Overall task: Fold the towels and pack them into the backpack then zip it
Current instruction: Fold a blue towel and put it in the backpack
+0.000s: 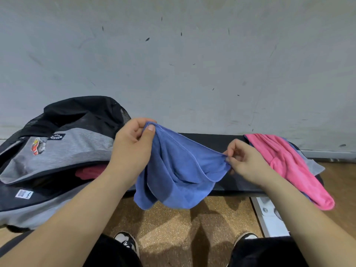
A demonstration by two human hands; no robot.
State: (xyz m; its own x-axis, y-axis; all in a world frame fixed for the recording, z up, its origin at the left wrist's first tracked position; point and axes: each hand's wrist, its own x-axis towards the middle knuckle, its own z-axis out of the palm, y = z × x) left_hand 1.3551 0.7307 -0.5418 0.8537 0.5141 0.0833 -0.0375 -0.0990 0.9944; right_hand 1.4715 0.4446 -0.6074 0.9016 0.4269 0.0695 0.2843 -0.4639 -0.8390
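Observation:
A blue towel (179, 174) hangs in the air above the bench's front edge, sagging in loose folds. My left hand (134, 143) pinches its upper left corner between thumb and fingers. My right hand (242, 160) pinches the opposite corner at the right, slightly lower. A grey and black backpack (63, 149) lies on its side at the left with its main compartment unzipped; a pink towel (90, 172) shows inside the opening. Another pink towel (290, 166) lies crumpled at the right end of the bench, over a grey one (314, 166).
The black padded bench (213, 139) stands against a scuffed pale wall. Below it is a cork-coloured floor (173, 228) with my two shoes and dark trouser legs. A white metal bench leg (267, 214) stands at the lower right.

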